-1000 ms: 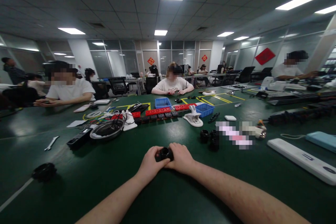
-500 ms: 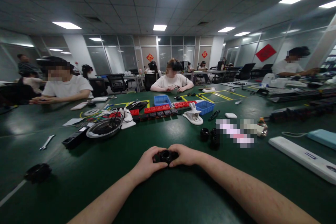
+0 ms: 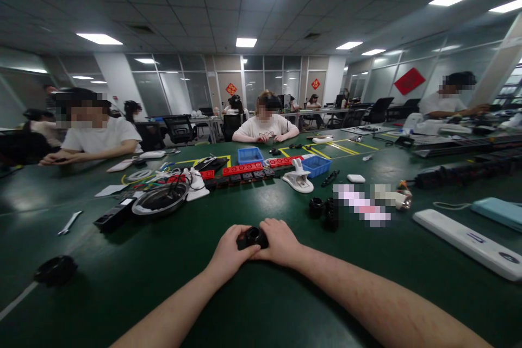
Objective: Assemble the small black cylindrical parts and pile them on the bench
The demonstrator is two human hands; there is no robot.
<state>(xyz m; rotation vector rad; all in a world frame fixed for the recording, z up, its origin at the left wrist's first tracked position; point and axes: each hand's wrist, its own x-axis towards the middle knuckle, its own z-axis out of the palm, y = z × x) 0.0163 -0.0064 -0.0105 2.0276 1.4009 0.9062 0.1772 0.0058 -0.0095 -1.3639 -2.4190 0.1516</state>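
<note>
Both of my hands hold a black fitting with a round opening (image 3: 255,235), low over the green table at the middle front. My left hand (image 3: 232,250) grips its left side, the thumb along its near edge. My right hand (image 3: 279,242) wraps the right side, and its fingers hide that end. The thumbs meet in front of the fitting. Two black ribbed round parts, a smaller one (image 3: 316,206) and a larger one (image 3: 331,213), stand to the right beyond my hands. Another black round part (image 3: 56,270) lies far left, near my left forearm.
A metal tray (image 3: 159,200), a black box (image 3: 116,215) and a wrench (image 3: 70,223) lie to the left. Ahead are red power strips (image 3: 241,169), blue bins (image 3: 316,166) and a white clip base (image 3: 299,176). A long white device (image 3: 465,244) lies right. Co-workers sit around the table.
My right hand has shifted its grip, its fingers now covering more of the fitting's right end. The fitting has turned slightly. The whole view has shifted a little left.
</note>
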